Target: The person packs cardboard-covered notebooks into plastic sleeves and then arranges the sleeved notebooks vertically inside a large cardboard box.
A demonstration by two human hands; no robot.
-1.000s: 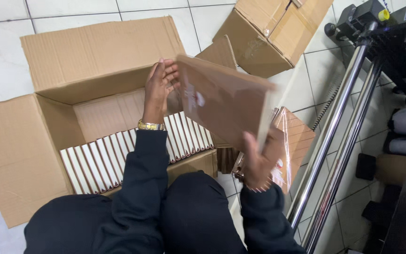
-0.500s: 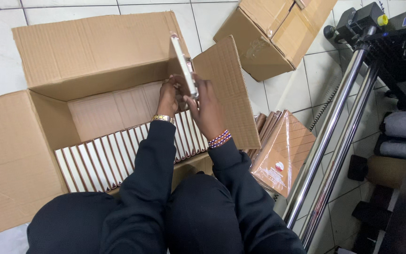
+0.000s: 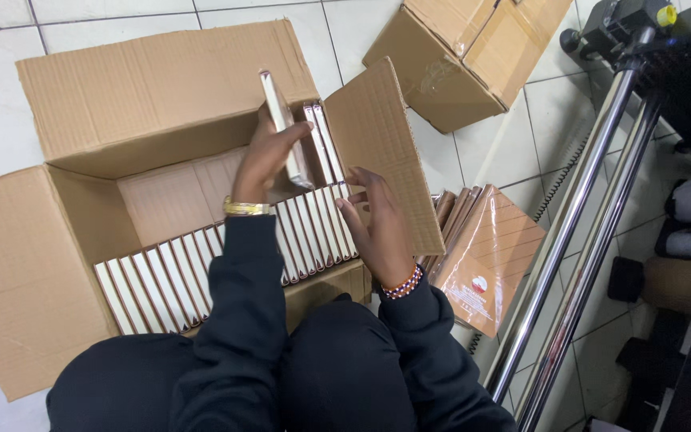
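Since half a second ago, my right hand (image 3: 383,226) has let go of the slim flat pack (image 3: 281,128) and dropped toward the packed row (image 3: 225,268).

Largest first: the open carton (image 3: 161,88) surrounds both hands; I judge the pack should slide in upright, edges aligned. Left hand (image 3: 265,156) grips it; right hand hovers open, empty.

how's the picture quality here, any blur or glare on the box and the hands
Head view: even indoor light, soft shadow inside the open carton; left hand and its flat pack slightly motion-blurred; right hand sharper; glare streaks on the metal poles.
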